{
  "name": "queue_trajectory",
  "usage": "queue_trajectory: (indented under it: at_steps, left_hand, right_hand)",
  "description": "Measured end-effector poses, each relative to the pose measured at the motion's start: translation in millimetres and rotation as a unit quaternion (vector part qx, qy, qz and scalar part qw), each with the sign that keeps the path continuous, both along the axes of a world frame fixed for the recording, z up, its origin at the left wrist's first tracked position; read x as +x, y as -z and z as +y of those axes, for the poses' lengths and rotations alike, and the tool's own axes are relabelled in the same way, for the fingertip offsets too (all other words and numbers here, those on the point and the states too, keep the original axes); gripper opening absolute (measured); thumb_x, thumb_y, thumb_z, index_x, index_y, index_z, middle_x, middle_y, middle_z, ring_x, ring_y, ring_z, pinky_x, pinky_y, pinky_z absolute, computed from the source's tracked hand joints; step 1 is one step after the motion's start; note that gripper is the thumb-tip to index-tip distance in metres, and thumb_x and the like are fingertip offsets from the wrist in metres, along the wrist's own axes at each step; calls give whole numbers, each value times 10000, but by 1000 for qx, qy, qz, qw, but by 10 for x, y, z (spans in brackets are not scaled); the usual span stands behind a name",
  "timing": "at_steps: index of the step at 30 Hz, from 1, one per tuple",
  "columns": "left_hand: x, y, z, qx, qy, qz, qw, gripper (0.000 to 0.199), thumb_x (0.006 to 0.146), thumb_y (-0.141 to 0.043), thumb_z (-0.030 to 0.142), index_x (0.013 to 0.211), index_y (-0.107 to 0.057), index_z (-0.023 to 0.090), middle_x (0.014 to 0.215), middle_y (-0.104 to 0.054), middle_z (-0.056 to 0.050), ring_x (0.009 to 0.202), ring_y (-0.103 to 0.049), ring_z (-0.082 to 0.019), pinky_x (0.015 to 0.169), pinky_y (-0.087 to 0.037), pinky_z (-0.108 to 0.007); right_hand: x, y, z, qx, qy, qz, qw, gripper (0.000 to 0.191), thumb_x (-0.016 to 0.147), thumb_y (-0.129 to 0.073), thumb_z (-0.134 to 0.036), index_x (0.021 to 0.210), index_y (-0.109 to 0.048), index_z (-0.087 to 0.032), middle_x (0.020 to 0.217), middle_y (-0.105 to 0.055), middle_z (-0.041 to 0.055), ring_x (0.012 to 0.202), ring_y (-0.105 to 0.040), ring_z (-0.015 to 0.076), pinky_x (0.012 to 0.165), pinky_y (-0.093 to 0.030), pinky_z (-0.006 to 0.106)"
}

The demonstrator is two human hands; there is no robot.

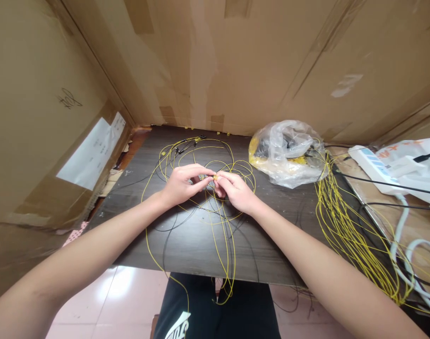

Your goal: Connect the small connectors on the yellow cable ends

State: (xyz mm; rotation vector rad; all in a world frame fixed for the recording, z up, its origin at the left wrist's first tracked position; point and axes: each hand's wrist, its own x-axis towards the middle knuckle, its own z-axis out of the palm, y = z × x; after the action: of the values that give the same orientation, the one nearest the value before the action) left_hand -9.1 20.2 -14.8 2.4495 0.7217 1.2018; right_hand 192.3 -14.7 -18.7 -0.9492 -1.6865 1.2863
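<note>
Over the middle of the table, my left hand (182, 185) and my right hand (237, 190) meet fingertip to fingertip. Both are closed in a pinch on a small yellow piece (215, 177), mostly covered by the fingers; its exact kind is not clear. Thin yellow wire (232, 245) loops around and under the hands, and some of it hangs over the table's front edge. Thin black wires (167, 235) run among the yellow loops. Beyond my left hand, small black connectors (179, 150) lie at the wire ends.
On the right stands a clear plastic bag (289, 150) with black and yellow contents. A thick bundle of yellow wires (337, 226) trails down the dark table (130, 188). Farther right are a white power strip (375, 169) and its cable. Cardboard walls (201, 70) enclose the back and left.
</note>
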Motion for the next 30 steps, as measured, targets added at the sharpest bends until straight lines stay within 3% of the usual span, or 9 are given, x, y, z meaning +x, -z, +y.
queue_trajectory:
  at_steps: [6,15,22,24,30]
  left_hand:
    - [18,24,4,7,7,-14,1000,126,961,-704,230,1042,-785,177,878,-785,-35,563,-632,-80,606,-524,-213]
    - [38,24,13,94,1,-19,995,115,964,-694,196,1027,-787,172,885,-787,-34,541,-616,-70,564,-523,-204]
    - [11,22,40,195,5,8,981,128,982,-671,190,1042,-783,209,960,-812,-19,807,-770,-117,649,-578,-181]
    - [15,14,29,173,-3,10,985,132,988,-664,211,1044,-783,209,937,-809,-21,749,-754,-111,629,-568,-187]
    - [34,-11,-1,-17,-27,-5,999,147,964,-683,275,1005,-786,178,741,-737,-8,516,-612,-86,585,-516,-217]
  right_hand:
    - [5,-3,0,-3,1,7,1000,258,942,-432,-369,733,-464,-220,603,-506,-37,557,-442,121,575,-358,268]
    - [27,-6,26,-35,-20,29,999,249,907,-449,-377,715,-468,-220,566,-523,-32,533,-449,117,562,-361,266]
    - [51,-43,25,-41,-33,40,998,236,883,-459,-366,701,-474,-217,549,-529,-29,526,-455,118,575,-388,266]
    - [48,-42,30,-45,-33,44,997,244,888,-472,-379,706,-481,-216,558,-527,-29,532,-462,121,585,-403,270]
    - [-8,3,-10,-10,24,5,1000,243,936,-458,-400,796,-519,-211,688,-552,-11,606,-506,137,599,-423,273]
